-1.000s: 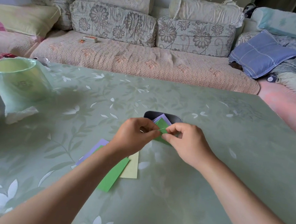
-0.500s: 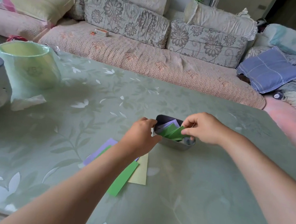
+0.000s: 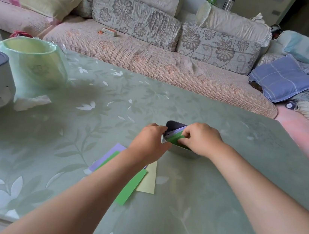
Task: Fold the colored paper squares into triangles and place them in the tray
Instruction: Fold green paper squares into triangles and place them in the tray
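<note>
Flat papers (image 3: 132,186) lie nearer than both grips, under L forearm. L hand (image 3: 149,139) curls on tray (image 3: 174,123) L end. Just right, R hand (image 3: 201,138) pinches green triangle (image 3: 173,138) tight, inside tray; purple one (image 3: 177,131) just beyond.

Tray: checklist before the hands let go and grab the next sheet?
1. Folded green paper in the tray: ok, it lies on purple paper.
2. Right hand free: not ok, it pinches the green paper.
3. Left hand free: cannot tell, its fingers at the tray's end are hidden.
4. Tray flat on the table: cannot tell.
5. Loose sheets in reach: ok, they lie under the left forearm.
</note>
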`<state>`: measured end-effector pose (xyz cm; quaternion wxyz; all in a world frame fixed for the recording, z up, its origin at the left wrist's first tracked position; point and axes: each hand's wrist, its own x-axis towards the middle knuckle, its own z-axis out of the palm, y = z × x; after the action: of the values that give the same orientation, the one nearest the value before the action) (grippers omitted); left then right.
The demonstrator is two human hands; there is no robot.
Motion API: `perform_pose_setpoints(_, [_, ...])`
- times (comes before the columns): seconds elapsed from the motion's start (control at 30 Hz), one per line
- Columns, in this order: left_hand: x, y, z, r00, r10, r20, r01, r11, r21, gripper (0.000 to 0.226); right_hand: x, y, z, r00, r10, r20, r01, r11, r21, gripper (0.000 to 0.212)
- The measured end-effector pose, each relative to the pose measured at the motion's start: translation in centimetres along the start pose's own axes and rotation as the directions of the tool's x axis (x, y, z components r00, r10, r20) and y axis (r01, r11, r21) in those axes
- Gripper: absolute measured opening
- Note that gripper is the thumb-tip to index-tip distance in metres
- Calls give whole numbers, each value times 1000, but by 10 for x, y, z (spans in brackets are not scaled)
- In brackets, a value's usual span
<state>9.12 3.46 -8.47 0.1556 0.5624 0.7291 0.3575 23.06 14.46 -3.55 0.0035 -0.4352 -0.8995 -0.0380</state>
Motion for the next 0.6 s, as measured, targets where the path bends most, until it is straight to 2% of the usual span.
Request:
perform_pose_setpoints(0.1, [1, 0, 1, 1000, -4, -24, 3, 1000, -17, 25, 3, 0, 4, 999, 37, -36, -39, 998, -57, 34])
perform_pose_setpoints(0.27, [1, -2, 3, 1000, -10, -28, 9, 999, -42, 35, 8, 1, 8, 998, 55, -9, -56, 994, -97, 38])
perform_pose_setpoints(0.43, [1, -3, 4, 999, -2, -35, 0, 998, -64, 41, 12, 1, 14, 994, 58, -88, -75, 977, -199, 41])
perform_pose_setpoints(0.5, [0, -4, 3, 999, 4, -42, -7, 998, -67, 44, 13, 0, 15, 991, 56, -123, -81, 976, -202, 41])
perform_pose_setpoints(0.6, [0, -4, 3, 999, 13, -46, -16, 997, -71, 46, 12, 0, 15, 984, 81, -160, -107, 981, -163, 53])
